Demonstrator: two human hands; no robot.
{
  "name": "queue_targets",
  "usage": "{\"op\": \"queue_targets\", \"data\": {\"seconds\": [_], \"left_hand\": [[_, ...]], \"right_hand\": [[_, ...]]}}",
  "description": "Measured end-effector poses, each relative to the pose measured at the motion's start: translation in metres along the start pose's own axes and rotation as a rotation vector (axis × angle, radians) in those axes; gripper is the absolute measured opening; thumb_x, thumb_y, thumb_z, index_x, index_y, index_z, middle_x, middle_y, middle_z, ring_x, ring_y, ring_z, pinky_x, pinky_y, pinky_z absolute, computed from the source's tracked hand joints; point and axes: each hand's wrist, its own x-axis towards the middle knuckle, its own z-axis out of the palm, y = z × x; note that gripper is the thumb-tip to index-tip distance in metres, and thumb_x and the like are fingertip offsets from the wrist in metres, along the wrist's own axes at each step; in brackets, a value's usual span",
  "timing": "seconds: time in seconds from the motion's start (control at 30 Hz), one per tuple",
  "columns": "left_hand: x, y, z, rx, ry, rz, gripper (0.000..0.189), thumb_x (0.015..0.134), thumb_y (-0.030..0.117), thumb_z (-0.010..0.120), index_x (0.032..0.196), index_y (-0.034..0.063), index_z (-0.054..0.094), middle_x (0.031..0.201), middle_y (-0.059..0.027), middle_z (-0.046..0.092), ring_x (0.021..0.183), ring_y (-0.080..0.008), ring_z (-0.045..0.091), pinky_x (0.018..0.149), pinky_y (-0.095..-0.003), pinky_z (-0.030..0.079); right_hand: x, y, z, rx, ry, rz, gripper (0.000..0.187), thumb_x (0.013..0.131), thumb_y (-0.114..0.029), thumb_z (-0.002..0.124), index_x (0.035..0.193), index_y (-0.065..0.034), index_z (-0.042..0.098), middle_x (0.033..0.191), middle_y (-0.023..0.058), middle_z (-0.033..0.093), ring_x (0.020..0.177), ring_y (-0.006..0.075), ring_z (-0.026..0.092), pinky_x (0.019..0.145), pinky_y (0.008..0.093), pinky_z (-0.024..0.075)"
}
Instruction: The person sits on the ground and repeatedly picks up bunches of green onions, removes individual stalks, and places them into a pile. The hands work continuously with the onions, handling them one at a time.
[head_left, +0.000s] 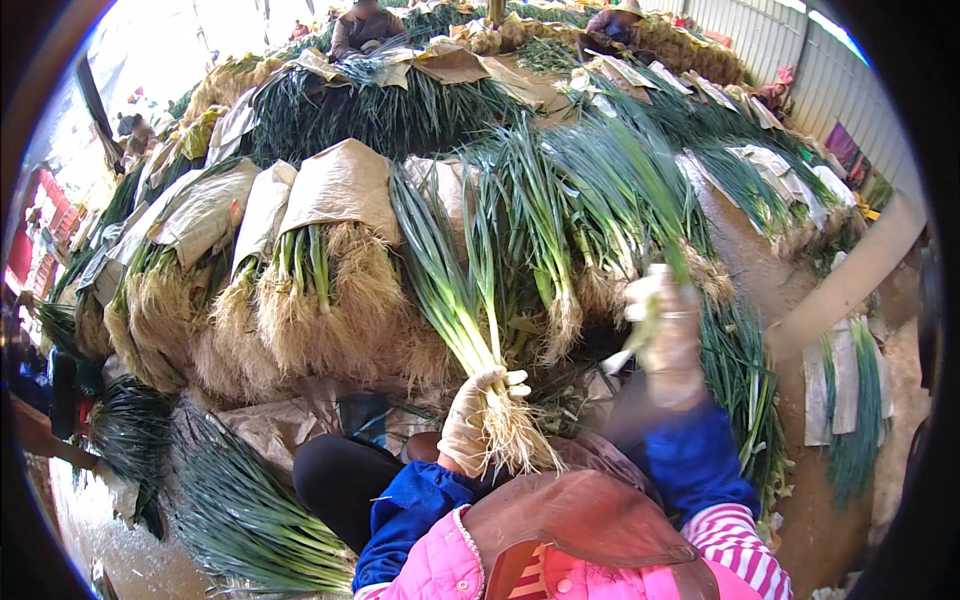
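Observation:
My left hand (471, 420), in a pale glove, is closed around a bunch of green onions (466, 330) just above its roots, the leaves pointing up and away from me. The pale roots (514, 431) hang over towards my lap. Off to the right, my gloved right hand (667, 337) is blurred by motion; green leaf matter (646, 319) shows at its fingers, and its exact hold is unclear. Upright onions with bushy roots (562, 319) stand in front, between and beyond my hands.
Rooted onion bundles under sacking (341, 187) line the front and left. A pile of onions (255, 510) lies at my lower left, more leaves (739, 375) at my right. A blurred pale strip (847, 281) crosses the right side. Several people sit farther back, one behind the stacks (367, 34).

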Motion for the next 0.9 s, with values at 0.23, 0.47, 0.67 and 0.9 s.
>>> {"op": "queue_targets", "data": {"seconds": [0.23, 0.47, 0.67, 0.9], "left_hand": [[-0.009, 0.004, 0.009, -0.088, -0.159, -0.015, 0.029, 0.089, 0.018, 0.064, 0.114, 0.0036, 0.057, 0.11, -0.0191, 0.067, 0.092, -0.0281, 0.068, 0.077, -0.0368, 0.059], [-0.013, -0.005, 0.02, -0.068, -0.187, -0.049, 0.032, 0.091, 0.015, 0.065, 0.12, 0.0048, 0.058, 0.1, -0.0123, 0.068, 0.09, -0.028, 0.069, 0.076, -0.0354, 0.059], [-0.02, -0.007, 0.025, 0.005, -0.137, -0.064, 0.028, 0.091, 0.016, 0.065, 0.116, 0.0053, 0.059, 0.094, -0.01, 0.069, 0.085, -0.0257, 0.07, 0.074, -0.0352, 0.059], [-0.025, -0.004, 0.018, -0.034, -0.127, -0.137, 0.027, 0.093, 0.017, 0.061, 0.116, 0.003, 0.057, 0.1, -0.0135, 0.068, 0.088, -0.0282, 0.069, 0.074, -0.0388, 0.059]], "right_hand": [[-0.002, -0.047, -0.316, -1.189, 0.244, 0.421, 0.026, 0.091, -0.03, 0.067, 0.096, -0.0056, 0.06, 0.076, 0.0079, 0.063, 0.057, 0.0182, 0.062, 0.051, 0.0338, 0.0507], [0.018, -0.035, -0.26, -1.049, -0.127, 0.134, 0.031, 0.088, -0.033, 0.061, 0.084, -0.0025, 0.061, 0.078, 0.0112, 0.059, 0.074, 0.0225, 0.058, 0.068, 0.039, 0.0439], [0.046, 0.03, -0.006, -0.304, -0.921, 0.455, 0.029, 0.096, -0.036, 0.061, 0.09, -0.0081, 0.066, 0.081, 0.0006, 0.066, 0.075, 0.0111, 0.059, 0.07, 0.0246, 0.0477], [0.001, 0.145, 0.083, -0.154, -0.781, 0.724, 0.03, 0.091, -0.033, 0.068, 0.095, -0.0033, 0.072, 0.084, 0.0044, 0.071, 0.073, 0.0137, 0.062, 0.069, 0.031, 0.0495]]}}
